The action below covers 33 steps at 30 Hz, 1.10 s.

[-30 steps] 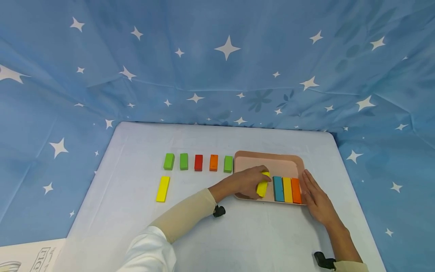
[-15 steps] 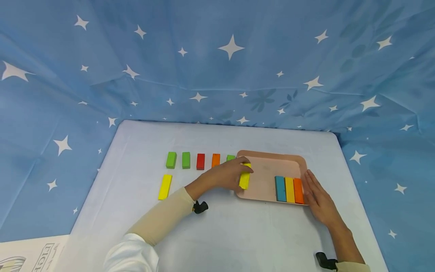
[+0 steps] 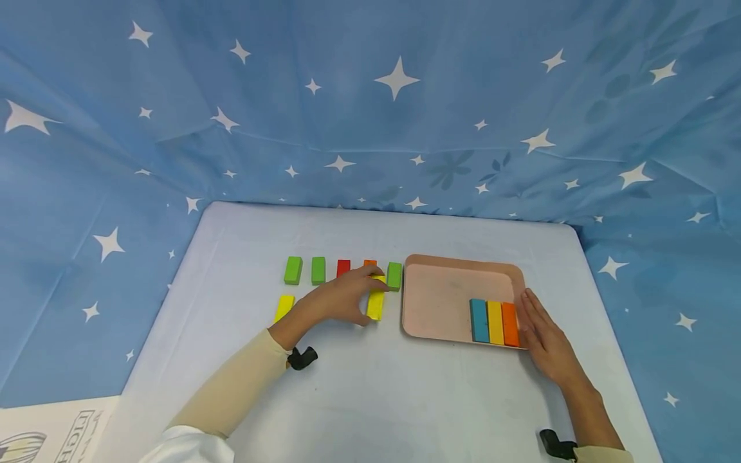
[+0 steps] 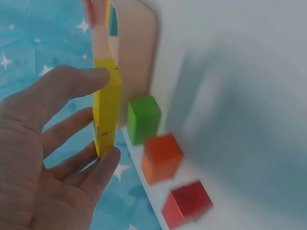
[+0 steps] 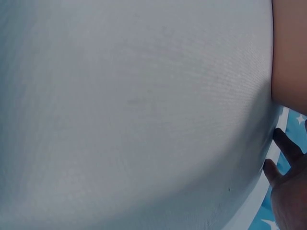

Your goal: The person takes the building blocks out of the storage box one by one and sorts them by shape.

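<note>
A yellow block point(image 3: 375, 303) is pinched between the thumb and fingers of my left hand point(image 3: 341, 297), just left of the pink tray point(image 3: 440, 260). The left wrist view shows the thumb on one end of this yellow block point(image 4: 107, 108) and fingertips at the other. My right hand point(image 3: 548, 344) rests with straight fingers against the tray's right edge. Inside the tray, a blue block point(image 3: 479, 320), a yellow-orange block point(image 3: 495, 323) and an orange block point(image 3: 510, 325) lie side by side at the near right corner.
Behind my left hand runs a row of green point(image 3: 293, 270), green point(image 3: 318, 271), red point(image 3: 344, 265), orange point(image 3: 370, 262) and green blocks point(image 3: 394, 276). Another yellow block point(image 3: 284, 305) lies partly hidden by my left wrist. A printed sheet point(image 3: 52, 427) sits at the lower left.
My left hand has carried the yellow block leftward out of the tray, past its left edge to the front of the row. The right hand has stayed at the tray's right edge.
</note>
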Motion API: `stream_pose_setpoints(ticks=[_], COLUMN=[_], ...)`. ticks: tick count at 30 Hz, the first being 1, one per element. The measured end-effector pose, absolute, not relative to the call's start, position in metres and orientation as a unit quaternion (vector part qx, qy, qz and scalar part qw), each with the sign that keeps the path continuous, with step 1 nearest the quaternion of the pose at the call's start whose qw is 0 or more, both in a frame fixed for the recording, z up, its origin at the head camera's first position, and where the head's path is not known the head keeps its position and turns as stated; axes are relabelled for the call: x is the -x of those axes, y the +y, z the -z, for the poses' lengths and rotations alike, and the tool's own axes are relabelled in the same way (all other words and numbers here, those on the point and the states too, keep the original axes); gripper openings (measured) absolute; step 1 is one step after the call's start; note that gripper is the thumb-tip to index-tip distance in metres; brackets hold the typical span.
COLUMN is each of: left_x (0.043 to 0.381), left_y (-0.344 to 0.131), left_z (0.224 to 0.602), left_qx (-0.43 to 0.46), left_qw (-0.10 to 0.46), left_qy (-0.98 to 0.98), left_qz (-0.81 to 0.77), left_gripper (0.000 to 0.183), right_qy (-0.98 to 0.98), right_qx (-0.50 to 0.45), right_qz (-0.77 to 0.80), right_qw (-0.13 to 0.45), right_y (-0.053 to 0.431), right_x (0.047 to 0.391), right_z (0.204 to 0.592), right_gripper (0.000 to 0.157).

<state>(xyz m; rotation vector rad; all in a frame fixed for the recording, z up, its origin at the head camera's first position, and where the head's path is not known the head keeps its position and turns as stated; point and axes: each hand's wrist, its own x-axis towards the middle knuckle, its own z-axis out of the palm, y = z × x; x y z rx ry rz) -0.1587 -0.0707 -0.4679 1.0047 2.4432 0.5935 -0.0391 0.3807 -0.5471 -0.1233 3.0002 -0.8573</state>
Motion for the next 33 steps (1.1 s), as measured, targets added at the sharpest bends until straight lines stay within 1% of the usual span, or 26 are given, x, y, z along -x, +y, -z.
stream_pose_setpoints(ticks=[5, 14, 22, 27, 33], left_x=[0.150, 0.139, 0.131, 0.127, 0.123], left_y=[-0.103, -0.152, -0.171, -0.178, -0.182], left_z=[0.471, 0.482, 0.493, 0.499, 0.502], left_qx=[-0.333, -0.313, -0.290, -0.297, -0.301], left_qw=[0.218, 0.214, 0.235, 0.229, 0.219], left_qy=[0.891, 0.899, 0.901, 0.902, 0.905], left_qz=[-0.217, -0.219, -0.220, -0.213, -0.207], left_gripper=[0.065, 0.059, 0.055, 0.052, 0.054], right_qy=[0.961, 0.962, 0.961, 0.961, 0.962], right_qx=[0.040, 0.036, 0.031, 0.031, 0.034], right_qz=[0.274, 0.270, 0.274, 0.274, 0.272], right_qw=[0.009, 0.014, 0.020, 0.018, 0.016], right_y=[0.379, 0.381, 0.382, 0.381, 0.378], right_x=[0.041, 0.040, 0.038, 0.038, 0.039], right_z=[0.548, 0.548, 0.548, 0.548, 0.548], right_gripper=[0.065, 0.063, 0.063, 0.064, 0.064])
